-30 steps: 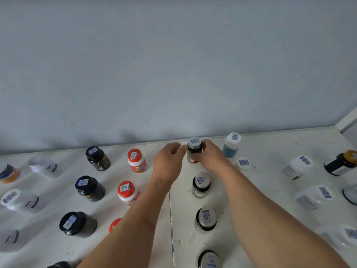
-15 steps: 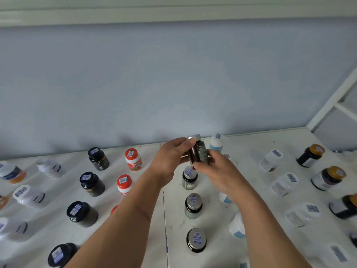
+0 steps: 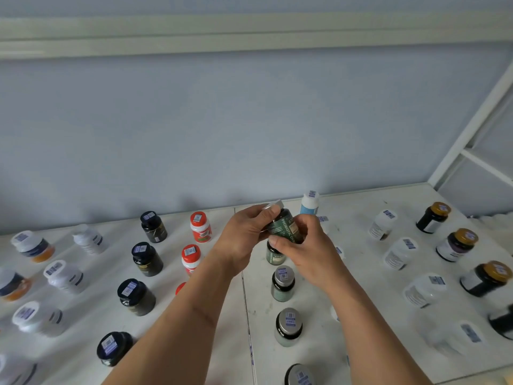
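Note:
A small dark green bottle (image 3: 286, 227) with a silver cap is held tilted above the white table (image 3: 361, 287), its label facing me. My left hand (image 3: 244, 240) grips its cap end with thumb and fingers. My right hand (image 3: 302, 245) curls round the bottle's body from the right and below. Straight beneath the held bottle runs a column of similar green bottles (image 3: 283, 283) with silver caps, standing upright.
Rows of upright bottles cover the table: black-capped ones (image 3: 147, 258) and red-capped ones (image 3: 200, 227) to the left, white ones (image 3: 401, 252) and amber-capped dark ones (image 3: 433, 217) to the right. A blue-and-white bottle (image 3: 309, 202) stands near the back wall. A white frame (image 3: 472, 129) rises at right.
The bottle was lifted from the back of the middle column and tilted on its side. Both hands rose with it, and the view tipped upward.

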{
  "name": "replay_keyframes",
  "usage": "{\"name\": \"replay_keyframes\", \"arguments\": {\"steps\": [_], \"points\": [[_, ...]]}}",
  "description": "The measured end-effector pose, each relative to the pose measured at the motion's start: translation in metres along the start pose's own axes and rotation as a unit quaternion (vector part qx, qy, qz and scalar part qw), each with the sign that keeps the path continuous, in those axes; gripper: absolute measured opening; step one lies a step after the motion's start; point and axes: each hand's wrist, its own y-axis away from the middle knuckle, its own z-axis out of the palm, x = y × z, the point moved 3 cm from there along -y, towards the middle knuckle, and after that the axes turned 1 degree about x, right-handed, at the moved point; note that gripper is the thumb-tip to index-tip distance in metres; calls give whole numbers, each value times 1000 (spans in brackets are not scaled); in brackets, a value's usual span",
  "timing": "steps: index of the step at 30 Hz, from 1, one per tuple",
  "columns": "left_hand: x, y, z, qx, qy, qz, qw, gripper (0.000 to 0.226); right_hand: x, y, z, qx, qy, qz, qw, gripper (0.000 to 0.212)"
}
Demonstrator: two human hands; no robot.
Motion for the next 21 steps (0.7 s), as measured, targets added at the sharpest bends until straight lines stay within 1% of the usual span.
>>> {"name": "replay_keyframes", "arguments": {"steps": [4,6,8,9,10,11,12,13,14,15,16,17,19,21], "points": [[1,16,-5,-8,-33,13,999,35,-7,9,6,-9,-7,-22,1000,35],[0,28,-10,9,-46,17,999,43,-7,15,11,-28,-15,-25,999,29],[0,43,-22,62,-103,40,992,43,-9,22,16,-46,-13,-20,999,27],[1,52,-30,109,-165,60,978,38,-11,27,18,-56,-14,-21,998,27],[3,62,-38,161,-252,81,951,35,-14,32,22,-65,-15,-25,997,27],[5,75,-45,211,-363,102,902,34,-18,38,25,-73,-16,-32,997,28],[7,89,-51,256,-480,126,830,35,-20,44,29,-82,-15,-40,996,30],[8,105,-54,283,-576,162,750,36,-23,51,34,-90,-16,-49,995,31],[6,121,-57,287,-640,198,685,35,-26,60,38,-98,-21,-56,993,32],[3,137,-60,287,-679,228,636,32,-28,69,43,-108,-27,-63,992,34],[-3,154,-64,296,-697,249,604,28,-28,79,49,-121,-34,-69,990,35],[-7,171,-67,307,-705,255,586,24,-27,90,54,-134,-41,-73,987,36],[-16,207,-71,325,-719,230,569,19,-25,115,63,-167,-44,-79,982,40],[-26,245,-73,337,-727,204,562,18,-18,140,76,-204,-43,-84,974,45]]}}
